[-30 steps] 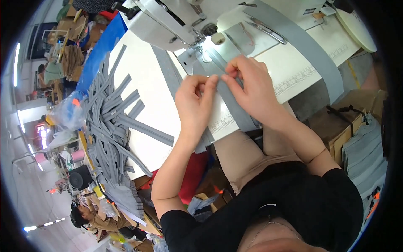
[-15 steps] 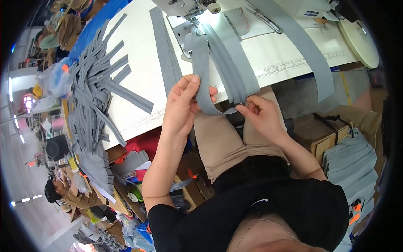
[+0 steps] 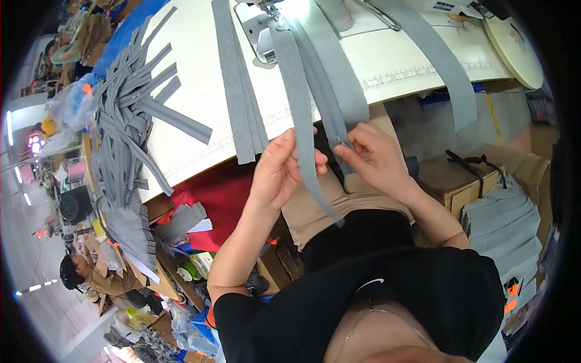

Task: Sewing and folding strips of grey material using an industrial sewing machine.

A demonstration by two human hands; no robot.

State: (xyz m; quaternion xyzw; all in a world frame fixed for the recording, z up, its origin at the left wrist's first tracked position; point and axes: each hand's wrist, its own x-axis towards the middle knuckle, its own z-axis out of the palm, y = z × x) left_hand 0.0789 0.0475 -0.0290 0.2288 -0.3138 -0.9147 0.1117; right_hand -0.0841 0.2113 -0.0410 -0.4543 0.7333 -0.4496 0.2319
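Note:
My left hand (image 3: 279, 169) has its fingers curled at the grey fabric strip (image 3: 298, 91), which runs from the sewing machine's presser foot (image 3: 275, 13) over the table edge and dangles to my waist; its fingertips are partly behind the strip. My right hand (image 3: 372, 154) pinches a grey zipper tape (image 3: 321, 91) at a small metal slider (image 3: 339, 143), below the front edge. A wider pale grey band (image 3: 346, 78) lies beside the zipper. Several loose grey strips (image 3: 235, 85) lie on the white table (image 3: 200, 78) left of the machine.
A heap of grey zipper strips (image 3: 127, 115) covers the table's left. Tweezers (image 3: 381, 15), a long grey band (image 3: 451, 91) and a round cream disc (image 3: 514, 51) are at the right. A cardboard box (image 3: 451, 178) and stacked grey fabric (image 3: 499, 242) stand right. A co-worker (image 3: 97, 275) is at left.
Both hands came down toward me from near the presser foot. The strip at my left hand went from a loop to hanging lower. The view shifted, showing more below the table.

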